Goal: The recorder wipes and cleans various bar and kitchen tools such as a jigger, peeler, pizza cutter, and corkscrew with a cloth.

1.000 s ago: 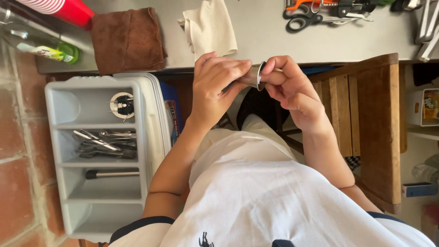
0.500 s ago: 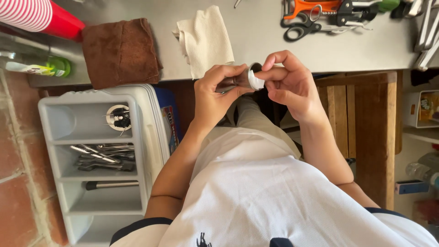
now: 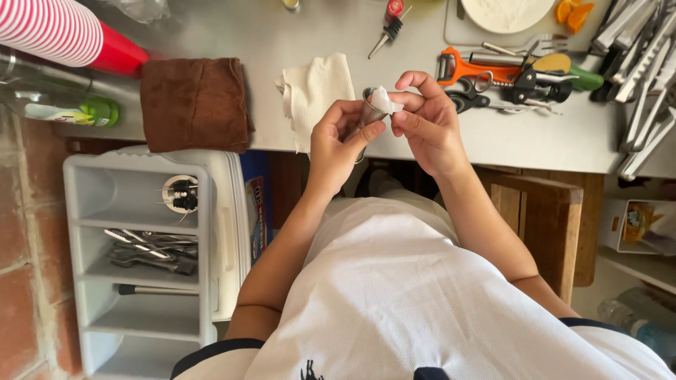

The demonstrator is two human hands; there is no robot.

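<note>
My left hand (image 3: 338, 141) grips a small metal cup-shaped jigger (image 3: 367, 112) over the front edge of the steel counter (image 3: 507, 141). My right hand (image 3: 426, 119) pinches a wad of white paper tissue (image 3: 384, 100) and presses it into the jigger's mouth. A folded white cloth (image 3: 315, 91) lies on the counter just left of my hands.
A brown towel (image 3: 193, 102) hangs over the counter edge. Red-and-white striped cups (image 3: 56, 32) and a bottle (image 3: 63, 109) lie at far left. A white cutlery tray (image 3: 141, 260) holds metal tools. An orange peeler (image 3: 468, 70), scissors and tongs (image 3: 644, 77) lie right. A wooden stool (image 3: 542, 218) stands below.
Both hands have risen from below the counter edge to over it. The white tissue now sits in the jigger's mouth, where earlier the metal piece was held bare.
</note>
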